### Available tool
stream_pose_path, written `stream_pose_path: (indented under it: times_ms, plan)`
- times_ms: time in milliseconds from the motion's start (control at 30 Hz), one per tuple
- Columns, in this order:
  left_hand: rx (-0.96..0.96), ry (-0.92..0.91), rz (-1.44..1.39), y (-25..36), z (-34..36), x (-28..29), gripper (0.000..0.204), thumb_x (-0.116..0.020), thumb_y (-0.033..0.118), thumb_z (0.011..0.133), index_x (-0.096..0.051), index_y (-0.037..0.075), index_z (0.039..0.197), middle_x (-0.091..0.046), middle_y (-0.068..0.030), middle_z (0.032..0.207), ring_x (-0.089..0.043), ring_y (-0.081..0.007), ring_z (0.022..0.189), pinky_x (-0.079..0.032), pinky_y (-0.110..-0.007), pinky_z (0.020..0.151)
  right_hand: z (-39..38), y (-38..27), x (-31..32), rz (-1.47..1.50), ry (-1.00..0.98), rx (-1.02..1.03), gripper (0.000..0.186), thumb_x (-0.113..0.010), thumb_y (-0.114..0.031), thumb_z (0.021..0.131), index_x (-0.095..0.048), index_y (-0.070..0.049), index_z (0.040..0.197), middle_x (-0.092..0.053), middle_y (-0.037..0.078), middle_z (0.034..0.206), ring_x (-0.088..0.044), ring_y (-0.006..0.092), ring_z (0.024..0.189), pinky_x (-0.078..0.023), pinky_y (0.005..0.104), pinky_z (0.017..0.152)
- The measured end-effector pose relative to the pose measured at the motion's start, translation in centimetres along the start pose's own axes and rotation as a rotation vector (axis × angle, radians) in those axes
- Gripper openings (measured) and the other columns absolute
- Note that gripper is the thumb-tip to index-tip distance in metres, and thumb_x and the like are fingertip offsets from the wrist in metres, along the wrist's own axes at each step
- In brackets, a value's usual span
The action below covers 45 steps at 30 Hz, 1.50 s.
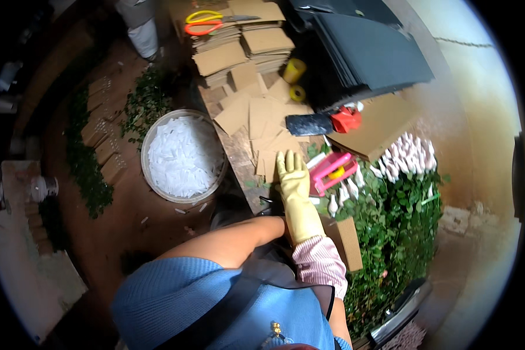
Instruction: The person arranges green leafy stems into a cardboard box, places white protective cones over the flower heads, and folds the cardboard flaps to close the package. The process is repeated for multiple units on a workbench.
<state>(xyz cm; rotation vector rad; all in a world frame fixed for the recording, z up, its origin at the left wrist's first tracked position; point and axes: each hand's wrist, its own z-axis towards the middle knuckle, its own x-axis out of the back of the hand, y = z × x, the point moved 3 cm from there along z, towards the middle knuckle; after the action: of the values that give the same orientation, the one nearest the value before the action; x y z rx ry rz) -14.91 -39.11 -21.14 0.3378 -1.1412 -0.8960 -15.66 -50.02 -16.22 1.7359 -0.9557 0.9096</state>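
Observation:
My right hand (293,178), in a pale yellow rubber glove, lies palm down with fingers extended on brown cardboard pieces (265,140). Just right of it is a pink tape dispenser (324,181) with yellow tape. My left forearm (239,236) crosses toward the table edge, and its hand is hidden behind my right arm. Wrapped white rosebuds (407,156) lie on leafy green stems (399,233) at the right. A ribbed cardboard piece (347,245) is beside my right wrist. A black phone-like slab (309,124) and crumpled red object (346,119) lie farther forward.
Cardboard stacks (219,58), scissors (204,26), tape rolls (294,70) and dark sheets (364,52) occupy the table's far part. A round bin of white strips (184,156) stands left of it. Foliage (87,175) lies on the floor. A pale sack-like shape (141,35) is at the top left.

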Motion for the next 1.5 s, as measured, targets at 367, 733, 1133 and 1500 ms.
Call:
stream_pose_path:
  times_ms: [367, 733, 1133, 1500]
  plan:
    - [0.053, 0.028, -0.077, 1.2, 1.2, -0.7, 0.070, -0.066, 0.047, 0.084, -0.057, 0.000, 0.136, -0.060, -0.0184, 0.137, -0.052, -0.0351, 0.134, -0.037, -0.048, 0.117, -9.7, 7.9, 17.2, 0.812, 0.512, 0.024, 0.062, -0.068, 0.003, 0.080, -0.059, -0.007, 0.141, -0.071, 0.020, 0.120, -0.071, 0.0377, 0.106, -0.059, 0.0431, 0.090]
    - [0.356, -0.315, 0.081, 0.8, 0.3, 0.6, 0.072, -0.064, 0.055, 0.082, -0.061, 0.004, 0.134, -0.064, -0.0171, 0.133, -0.055, -0.0352, 0.130, -0.033, -0.057, 0.116, -28.6, 4.5, -3.3, 1.831, -0.297, -0.867, 0.029, -0.067, -0.032, 0.103, -0.072, -0.007, 0.116, -0.076, 0.005, 0.100, -0.072, 0.0112, 0.083, -0.054, 0.0249, 0.065]
    - [0.125, -0.418, 0.436, 1.0, -0.8, 2.6, 0.067, -0.058, 0.049, 0.091, -0.058, 0.002, 0.138, -0.056, -0.0169, 0.146, -0.043, -0.0350, 0.143, -0.024, -0.050, 0.125, -27.2, 4.6, -8.7, 2.043, -0.549, -0.648, 0.045, -0.058, -0.047, 0.106, -0.065, -0.002, 0.098, -0.077, 0.016, 0.090, -0.076, 0.0221, 0.076, -0.061, 0.0336, 0.068]
    - [0.096, -0.170, 0.309, 4.5, -1.4, 11.0, 0.043, -0.063, 0.009, 0.085, -0.065, 0.004, 0.128, -0.067, -0.0131, 0.128, -0.067, -0.0308, 0.109, -0.057, -0.041, 0.093, -24.5, 3.2, -9.5, 1.951, -0.613, -0.680, 0.055, -0.049, -0.041, 0.109, -0.073, 0.006, 0.095, -0.078, 0.017, 0.086, -0.076, 0.0256, 0.069, -0.060, 0.0335, 0.056]
